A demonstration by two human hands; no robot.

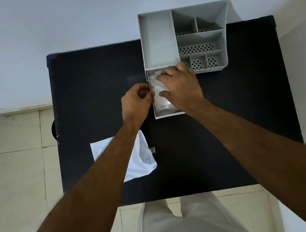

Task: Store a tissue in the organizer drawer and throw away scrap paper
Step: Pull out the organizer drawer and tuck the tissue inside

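A grey desk organizer (159,42) stands at the far right of the black table. Its drawer (166,115) is pulled out toward me. A crumpled white tissue (157,90) lies inside the drawer. My right hand (181,86) rests flat on the tissue, fingers spread over it. My left hand (136,101) grips the drawer's left wall with its fingers curled. A white sheet of paper (142,156) lies on the table near the front left, partly under my left forearm.
The black table (94,84) stands against a white wall. The organizer has several compartments with perforated floors (196,49). A dark round object (53,129) peeks out beside the table's left edge. Tiled floor surrounds the table.
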